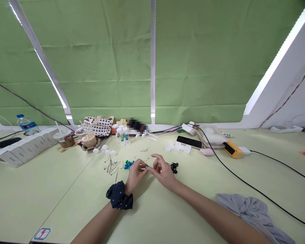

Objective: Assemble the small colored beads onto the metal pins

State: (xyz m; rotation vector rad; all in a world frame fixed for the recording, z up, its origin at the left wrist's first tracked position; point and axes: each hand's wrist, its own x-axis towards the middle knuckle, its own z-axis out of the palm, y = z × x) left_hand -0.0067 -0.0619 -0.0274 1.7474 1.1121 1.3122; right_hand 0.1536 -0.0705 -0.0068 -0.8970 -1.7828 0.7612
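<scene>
My left hand (pixel 135 175), with a dark scrunchie (pixel 119 195) on its wrist, and my right hand (pixel 163 171) meet over the pale green table (pixel 66 189). Both pinch a tiny dark piece (pixel 146 166) between their fingertips; the right index finger sticks up. Black small parts (pixel 174 166) lie just right of my right hand. Blue-green beads (pixel 128 164) and a scatter of thin metal pins (pixel 112 166) lie left of my left hand.
White caps (pixel 178 147), small vials (pixel 122 133), a phone (pixel 189 142), iced drinks (pixel 89 139), white boxes (pixel 22 147) and a water bottle (pixel 27 124) line the back. A black cable (pixel 256 189) crosses the right side. Grey cloth (pixel 254 211) lies near right.
</scene>
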